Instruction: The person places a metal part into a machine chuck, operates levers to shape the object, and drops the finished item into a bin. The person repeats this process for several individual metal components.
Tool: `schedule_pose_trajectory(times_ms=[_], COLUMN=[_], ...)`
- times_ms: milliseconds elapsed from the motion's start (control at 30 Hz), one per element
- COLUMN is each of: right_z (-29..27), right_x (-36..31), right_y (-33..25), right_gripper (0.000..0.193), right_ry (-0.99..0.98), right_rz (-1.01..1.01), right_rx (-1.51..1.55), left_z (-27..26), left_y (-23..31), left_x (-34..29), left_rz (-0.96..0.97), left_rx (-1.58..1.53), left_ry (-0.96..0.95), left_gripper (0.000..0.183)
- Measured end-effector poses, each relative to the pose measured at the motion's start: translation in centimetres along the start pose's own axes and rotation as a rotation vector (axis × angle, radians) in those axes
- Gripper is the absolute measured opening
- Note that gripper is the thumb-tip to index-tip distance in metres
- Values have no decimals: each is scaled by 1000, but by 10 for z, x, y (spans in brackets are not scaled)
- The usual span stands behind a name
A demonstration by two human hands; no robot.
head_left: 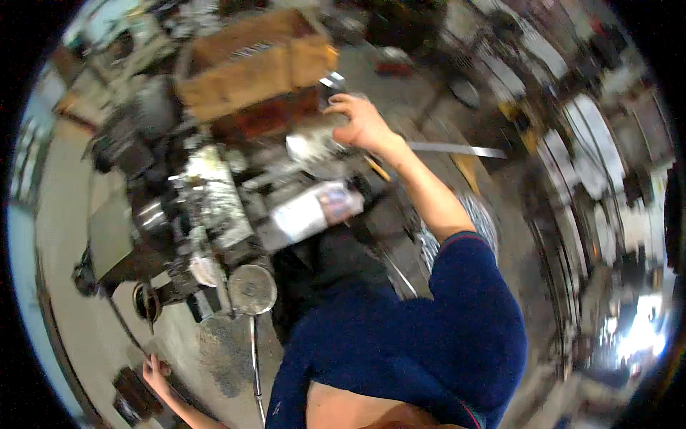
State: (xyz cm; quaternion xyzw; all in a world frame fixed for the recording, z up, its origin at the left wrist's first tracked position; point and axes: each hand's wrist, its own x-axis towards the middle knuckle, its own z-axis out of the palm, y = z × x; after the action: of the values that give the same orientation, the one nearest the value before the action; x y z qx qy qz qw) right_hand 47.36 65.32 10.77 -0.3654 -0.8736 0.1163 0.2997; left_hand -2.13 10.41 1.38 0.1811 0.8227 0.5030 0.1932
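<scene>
My left hand (155,377), low at the left, is closed around the lower end of a thin dark lever (127,325) that slopes down from the machine. My right hand (363,127) reaches forward over the bench, its fingers curved and apart. Just beyond those fingertips is a small shiny metal piece (331,81), beside the corner of a wooden box (250,82); blur hides whether they touch. I see nothing plainly held in the right hand. Below it lie a white wrapped packet (307,217) and a tool with an orange handle (377,168).
A dark machine (136,139) stands at the left, with a cluttered metal surface (218,193) beside it. A round stool-like disc (251,289) on a metal stem is nearer me. A flat metal strip (457,150) juts out right of my forearm. Racks of long bars (564,264) fill the right.
</scene>
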Motion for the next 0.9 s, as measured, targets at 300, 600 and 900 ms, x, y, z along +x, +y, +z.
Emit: schedule_pose_trajectory(times_ms=[300, 600, 900], right_z=[-63, 22, 32], right_x=[-311, -358, -355], right_y=[155, 181, 199], right_gripper=[27, 32, 37], right_ry=[-192, -639, -593], right_rz=[1084, 907, 881], right_rx=[-297, -388, -480], left_z=[-24, -25, -37], left_y=[-39, -36, -55], left_x=[54, 20, 26], left_rz=[-32, -194, -108], left_rx=[238, 213, 191], left_ry=[-43, 72, 70], left_gripper=[34, 35, 33])
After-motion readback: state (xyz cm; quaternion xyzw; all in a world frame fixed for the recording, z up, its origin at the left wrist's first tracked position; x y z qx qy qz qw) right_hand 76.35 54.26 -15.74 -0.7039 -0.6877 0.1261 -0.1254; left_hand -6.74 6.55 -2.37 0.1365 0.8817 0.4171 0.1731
